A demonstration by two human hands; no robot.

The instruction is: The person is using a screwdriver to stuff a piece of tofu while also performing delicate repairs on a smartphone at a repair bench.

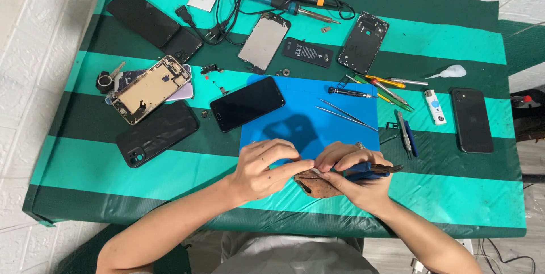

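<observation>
1. The left hand (pixel 262 167) pinches the edge of a brown piece (pixel 315 185) between its fingers.
2. The right hand (pixel 353 178) grips blue-handled pliers (pixel 368 170), its fingers closed, touching the piece.
3. The piece lies at the worktop's (pixel 113 166) near edge, below the blue mat (pixel 309 116).

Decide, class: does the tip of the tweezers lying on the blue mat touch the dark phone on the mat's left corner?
Apart. The head view shows bare blue mat between the tweezers and the dark phone.
</observation>
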